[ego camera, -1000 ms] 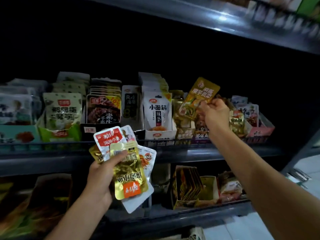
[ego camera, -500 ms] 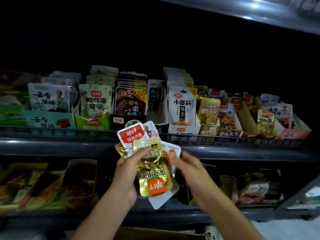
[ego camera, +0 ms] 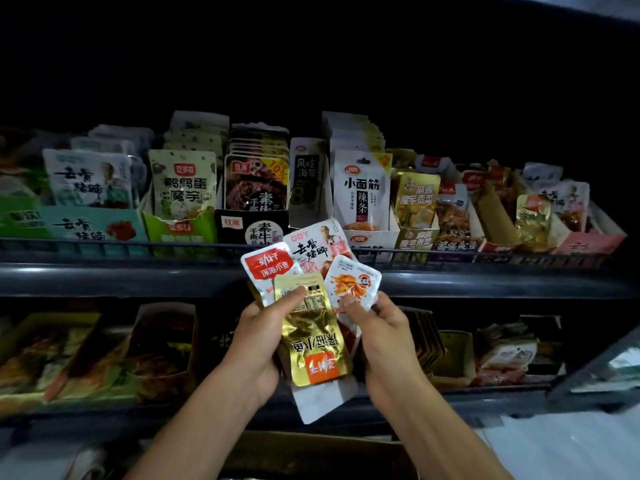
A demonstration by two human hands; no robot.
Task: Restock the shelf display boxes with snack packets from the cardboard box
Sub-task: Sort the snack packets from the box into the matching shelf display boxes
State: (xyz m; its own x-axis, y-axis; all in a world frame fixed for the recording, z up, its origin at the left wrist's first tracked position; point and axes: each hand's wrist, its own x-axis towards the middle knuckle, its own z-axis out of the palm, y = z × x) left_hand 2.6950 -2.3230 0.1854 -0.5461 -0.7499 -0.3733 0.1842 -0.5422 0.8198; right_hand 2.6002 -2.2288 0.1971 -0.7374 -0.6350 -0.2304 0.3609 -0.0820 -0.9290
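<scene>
My left hand grips a fan of snack packets in front of the shelf: a gold packet on top, upside down, a red-and-white packet behind it, and a white packet with black lettering. My right hand pinches the lower edge of a small white packet with an orange picture at the fan's right side. The cardboard box shows dimly at the bottom, between my forearms. Display boxes full of packets line the upper shelf.
A gold-packet display box stands right of the white noodle-snack box. A pink display box sits at the far right. The lower shelf holds more open boxes, dim. A wire rail runs along the upper shelf's front.
My right hand left a gold packet in the display box on the upper shelf, came down to the fan and now pinches the small white packet. The view shifted left.
</scene>
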